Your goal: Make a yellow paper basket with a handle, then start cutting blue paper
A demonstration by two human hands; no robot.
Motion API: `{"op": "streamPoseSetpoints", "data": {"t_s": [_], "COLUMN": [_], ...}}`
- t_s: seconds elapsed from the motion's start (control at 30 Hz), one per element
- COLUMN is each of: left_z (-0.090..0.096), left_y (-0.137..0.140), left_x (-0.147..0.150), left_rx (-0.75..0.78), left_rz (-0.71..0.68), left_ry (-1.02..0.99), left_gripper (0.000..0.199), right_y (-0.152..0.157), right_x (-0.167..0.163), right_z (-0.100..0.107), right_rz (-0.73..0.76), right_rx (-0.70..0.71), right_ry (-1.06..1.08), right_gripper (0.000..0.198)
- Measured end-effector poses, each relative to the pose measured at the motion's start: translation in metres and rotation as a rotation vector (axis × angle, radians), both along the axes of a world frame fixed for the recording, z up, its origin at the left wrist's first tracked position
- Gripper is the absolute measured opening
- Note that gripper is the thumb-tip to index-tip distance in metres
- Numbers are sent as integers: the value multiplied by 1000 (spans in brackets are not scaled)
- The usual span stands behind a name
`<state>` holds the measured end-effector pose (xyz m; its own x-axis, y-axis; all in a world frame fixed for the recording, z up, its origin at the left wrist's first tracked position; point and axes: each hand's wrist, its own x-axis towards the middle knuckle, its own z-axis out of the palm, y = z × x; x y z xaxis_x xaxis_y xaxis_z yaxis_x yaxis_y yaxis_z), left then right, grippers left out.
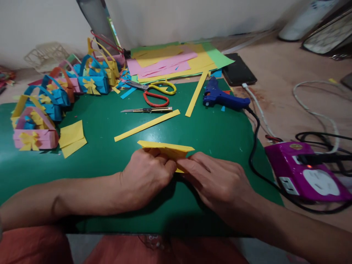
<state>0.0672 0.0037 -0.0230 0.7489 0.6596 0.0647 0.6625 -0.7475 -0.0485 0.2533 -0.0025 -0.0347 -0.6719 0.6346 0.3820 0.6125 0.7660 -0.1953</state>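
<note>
A folded piece of yellow paper is held just above the green mat, its long top edge facing away from me. My left hand grips it from the left, fingers curled inside the fold. From the right, my right hand pinches its other end; some fingertips are hidden. Beyond the hands lie two yellow paper strips, one slanting strip and one steeper strip. A craft knife and scissors rest behind the nearer strip. Yellow paper squares lie on the left.
Several small paper baskets with handles and bows line the left. Coloured paper sheets are stacked at the back. A blue glue gun, a black phone and a purple power strip with cables occupy the right.
</note>
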Motion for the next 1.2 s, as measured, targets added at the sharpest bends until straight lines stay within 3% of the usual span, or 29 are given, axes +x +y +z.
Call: {"op": "streamPoseSetpoints", "data": {"t_s": [0.13,0.27,0.47,0.7,0.97,1.2], "left_z": [-1,-2,-1,3,17,21], "left_y": [3,3,7,11,17,20], "left_x": [0,-1,-2,3,10,8], "left_rx": [43,79,14,-183,-375,-402], "left_rz": [-2,-6,-4,104,-12,-41], "left_ry": [-38,-64,-54,-7,26,50], "left_gripper": [14,16,14,14,27,29], "right_y": [2,7,14,15,15,16], "right_x": [6,9,5,3,4,4], "right_z": [-3,-5,-8,-9,-10,-9], "right_rz": [-86,-125,-155,-163,-133,-127], "right_rx": [-95,-234,-326,-334,-313,-258], "right_ry": [87,-3,-81,-69,-26,-21], "right_gripper": [16,2,13,10,12,14]}}
